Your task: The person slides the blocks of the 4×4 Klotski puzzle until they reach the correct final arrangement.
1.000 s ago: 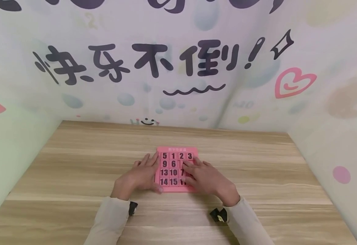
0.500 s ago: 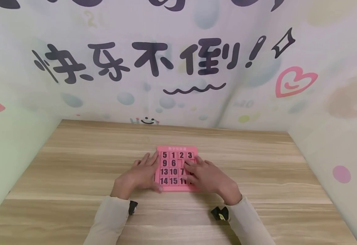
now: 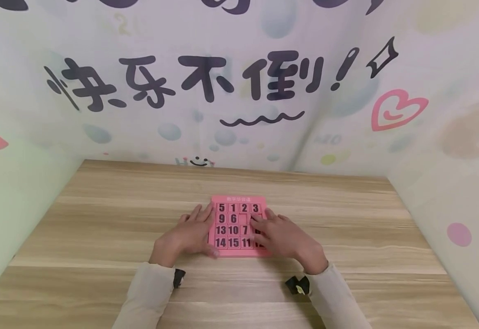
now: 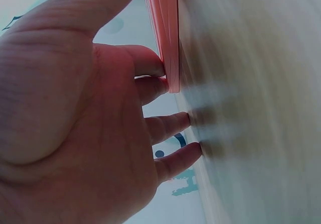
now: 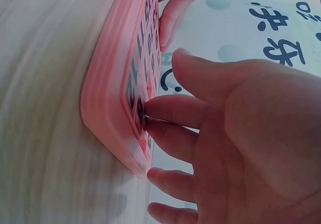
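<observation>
A pink sliding number puzzle [image 3: 239, 253] lies flat on the table, its black-numbered tiles facing up. My left hand [image 3: 185, 236] steadies its left side, fingers along the edge and thumb at the near left corner. In the left wrist view two fingertips touch the puzzle's side [image 4: 171, 48], while the other two reach the table. My right hand [image 3: 282, 235] covers the right column, fingertips on the tiles. In the right wrist view, the index and middle fingertips [image 5: 158, 108] press a tile. A bare pink slot shows right of the 6 tile [image 3: 233, 218].
The wood-grain table [image 3: 329, 214] spreads around the puzzle. Behind it stands a white printed wall sheet [image 3: 140, 137] with black lettering and drawings; side walls close in left and right. A black wrist-worn piece [image 3: 297, 285] sits by the right sleeve.
My right hand has slid a little to the right over the tiles, uncovering more of the slot beside the 6 and the 7 and 11 tiles. My left hand keeps its place.
</observation>
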Available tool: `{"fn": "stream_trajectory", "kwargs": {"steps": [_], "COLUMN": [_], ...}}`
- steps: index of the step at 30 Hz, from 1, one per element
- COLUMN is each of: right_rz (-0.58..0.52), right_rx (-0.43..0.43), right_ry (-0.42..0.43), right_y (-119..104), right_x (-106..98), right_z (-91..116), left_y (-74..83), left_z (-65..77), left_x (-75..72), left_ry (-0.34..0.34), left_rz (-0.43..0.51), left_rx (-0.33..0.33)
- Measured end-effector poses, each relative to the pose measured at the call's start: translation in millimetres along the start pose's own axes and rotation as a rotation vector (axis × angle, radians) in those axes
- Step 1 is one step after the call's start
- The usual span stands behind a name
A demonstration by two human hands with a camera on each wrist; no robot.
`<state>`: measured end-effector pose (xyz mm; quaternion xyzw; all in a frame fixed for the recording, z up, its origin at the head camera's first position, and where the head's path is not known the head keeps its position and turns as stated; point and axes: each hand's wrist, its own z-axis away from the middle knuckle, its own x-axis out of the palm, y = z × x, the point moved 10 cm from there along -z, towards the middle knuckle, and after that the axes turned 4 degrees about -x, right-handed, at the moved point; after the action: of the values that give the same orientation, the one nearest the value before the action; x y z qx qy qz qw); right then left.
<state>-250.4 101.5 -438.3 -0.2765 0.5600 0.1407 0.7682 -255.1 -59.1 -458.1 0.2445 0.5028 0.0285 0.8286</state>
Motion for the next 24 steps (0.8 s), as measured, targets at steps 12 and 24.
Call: {"fn": "stream_trajectory", "kwargs": {"steps": [12,24], "right_rz": [-0.010,-0.048], "right_rx": [0.011,0.027], "right_ry": [-0.007,-0.022], "right_y": [5.2,7.8], "right_x": [0.4,-0.5], "right_z": [0.1,1.6], "left_y": [-0.4,-0.4], "left_z": [-0.3,-0.5], "left_x": [-0.1,-0.6], "left_ry": [-0.001,0.003], "left_rz": [-0.008,-0.012], "left_rx": [0.001,0.009]}}
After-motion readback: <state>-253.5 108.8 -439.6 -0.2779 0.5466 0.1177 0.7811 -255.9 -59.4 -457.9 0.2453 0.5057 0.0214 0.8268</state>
